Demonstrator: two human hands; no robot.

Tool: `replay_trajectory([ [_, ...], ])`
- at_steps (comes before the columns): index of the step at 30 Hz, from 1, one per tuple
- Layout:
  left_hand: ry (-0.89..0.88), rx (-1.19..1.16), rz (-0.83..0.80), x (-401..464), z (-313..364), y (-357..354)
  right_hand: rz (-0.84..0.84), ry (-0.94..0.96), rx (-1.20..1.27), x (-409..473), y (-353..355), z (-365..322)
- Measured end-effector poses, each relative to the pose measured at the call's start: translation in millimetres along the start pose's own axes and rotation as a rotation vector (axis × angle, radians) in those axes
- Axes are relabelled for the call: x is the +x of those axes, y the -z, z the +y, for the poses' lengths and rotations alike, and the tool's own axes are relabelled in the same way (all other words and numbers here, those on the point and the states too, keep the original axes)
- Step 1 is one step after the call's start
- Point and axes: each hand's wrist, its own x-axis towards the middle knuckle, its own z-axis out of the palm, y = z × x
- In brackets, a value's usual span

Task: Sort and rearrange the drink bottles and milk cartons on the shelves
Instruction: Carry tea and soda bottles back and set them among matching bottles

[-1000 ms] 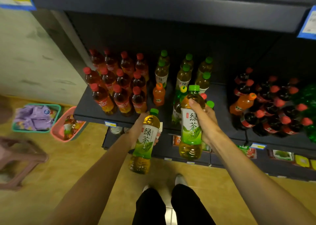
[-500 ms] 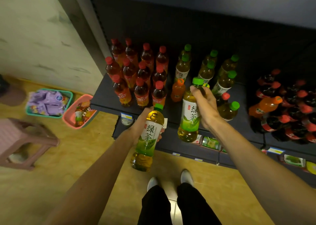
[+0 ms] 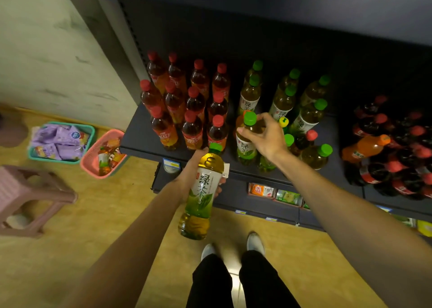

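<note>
My left hand [image 3: 195, 172] grips a green tea bottle [image 3: 201, 195] with a green cap, held upright in front of the dark shelf [image 3: 140, 141], below its front edge. My right hand [image 3: 264, 137] holds a second green tea bottle [image 3: 246, 144] by its neck, standing on the shelf at the front of the green-capped row. Red-capped tea bottles [image 3: 187, 106] fill the shelf's left part. Green-capped tea bottles [image 3: 285, 99] stand behind my right hand. A small orange bottle is mostly hidden behind the held one.
Dark cola bottles with red caps [image 3: 397, 148] and an orange soda bottle [image 3: 364, 147] crowd the right side. On the floor stand a teal basket [image 3: 90, 130], a pink basket [image 3: 90, 165] and a plastic stool [image 3: 25, 195]. A lower shelf [image 3: 275, 190] holds small cartons.
My right hand has carried its green tea bottle forward from in front of the shelf onto the shelf's front. My left hand's bottle has barely moved.
</note>
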Motion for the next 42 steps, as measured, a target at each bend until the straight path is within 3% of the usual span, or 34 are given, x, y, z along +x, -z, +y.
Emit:
replay_trajectory([
  [8, 0.020, -0.005, -0.028, 13, 2, -4, 0.007, -0.017, -0.264, 20, -9, 44],
  [11, 0.027, 0.008, -0.027, 14, 3, -4, -0.013, -0.034, -0.320, 13, -13, 32],
  [22, 0.046, 0.027, -0.051, 7, 4, 0, -0.024, -0.139, -0.177, 9, -20, 15],
  [24, 0.045, 0.025, -0.049, 3, 5, -3, -0.006, -0.065, -0.172, 0, -22, 10],
  [28, 0.037, 0.015, -0.064, -9, 5, -9, 0.064, 0.356, -0.109, -44, -22, -1],
  [30, 0.026, 0.015, -0.085, -17, 6, -12, 0.026, 0.426, -0.045, -71, -20, 3],
  [35, 0.020, -0.017, -0.138, -41, 9, -27, -0.261, 0.073, -0.046, -110, -18, 21],
  [39, 0.044, -0.071, -0.153, -52, 11, -38, -0.310, -0.085, 0.145, -115, -9, 15],
  [42, 0.050, -0.059, -0.169, -56, 10, -47, -0.338, -0.093, 0.196, -114, 0, 12],
])
